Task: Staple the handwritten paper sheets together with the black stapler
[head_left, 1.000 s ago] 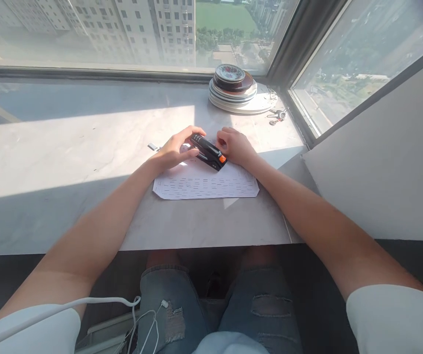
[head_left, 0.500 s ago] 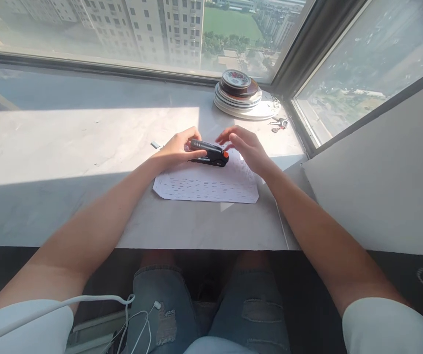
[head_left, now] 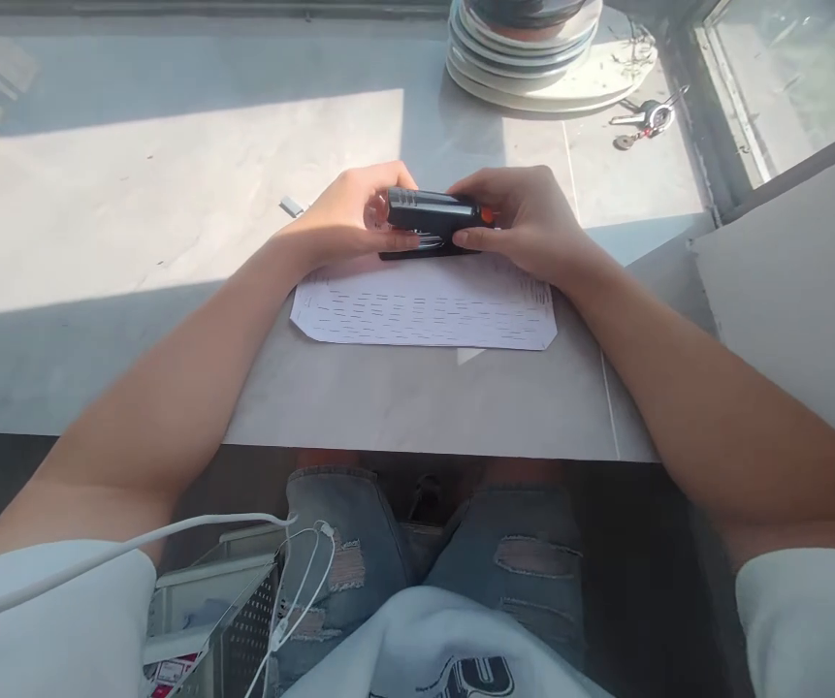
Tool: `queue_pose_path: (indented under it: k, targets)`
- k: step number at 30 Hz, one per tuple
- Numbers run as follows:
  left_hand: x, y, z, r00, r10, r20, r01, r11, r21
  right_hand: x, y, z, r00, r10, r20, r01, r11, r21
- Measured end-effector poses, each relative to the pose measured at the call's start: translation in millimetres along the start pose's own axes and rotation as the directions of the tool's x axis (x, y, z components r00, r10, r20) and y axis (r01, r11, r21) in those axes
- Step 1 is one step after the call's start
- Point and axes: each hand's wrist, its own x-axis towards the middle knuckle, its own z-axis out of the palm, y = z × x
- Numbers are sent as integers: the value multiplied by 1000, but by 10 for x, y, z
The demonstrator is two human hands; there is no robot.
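Sunlit worktop [head_left: 417, 402], black stapler [head_left: 437, 209] gripped at both ends.
Fingers of the left hand [head_left: 350, 215] pinch its left end, those of the right hand [head_left: 537, 221] its right, over the marked paper [head_left: 424, 312]; far right, stacked plates [head_left: 526, 82] and keys [head_left: 650, 118].

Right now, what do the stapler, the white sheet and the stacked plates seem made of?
Stapler: probably black plastic, its top glossy with a pale highlight. White sheet: likely paper, matte, thin and flat. Stacked plates: pale ones perhaps glazed ceramic, smooth-rimmed; plastic remains possible.
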Motion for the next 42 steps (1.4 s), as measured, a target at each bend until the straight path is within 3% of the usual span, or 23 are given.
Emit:
queue_pose_path:
  k: [3, 7, 11, 16, 27, 33, 39, 42]
  targets:
    - [-6, 17, 5, 1000, 23, 3, -24, 999, 30, -17, 36, -70, 999, -4, -39, 5, 1000, 22]
    - [-10, 58, 7, 997, 80, 19, -81, 994, 70, -9, 63, -157, 997, 33, 72, -45, 984, 174]
    - [-10, 78, 13, 999, 39, 5, -39, 996, 86, 44, 51, -184, 987, 105, 121, -141, 929, 343]
    - [-5, 67, 13, 997, 73, 17, -74, 993, 94, 86, -29, -155, 981, 157, 110, -187, 911, 367]
    - [-15, 87, 22, 993, 110, 34, -112, 993, 40, 23, -122, -191, 972, 154, 175, -217, 875, 434]
    - [-52, 136, -49, 988, 153, 19, -145, 966, -213, 39, -134, -135, 971, 188, 146, -233, 871, 432]
    - [-24, 38, -113, 970, 55, -235, -161, 871, -465, -3, -169, -53, 975, 199, 100, -223, 856, 467]
    - [-2, -27, -124, 977, 12, -211, -127, 832, -540, -8, -206, -57, 972, 200, 126, -236, 848, 475]
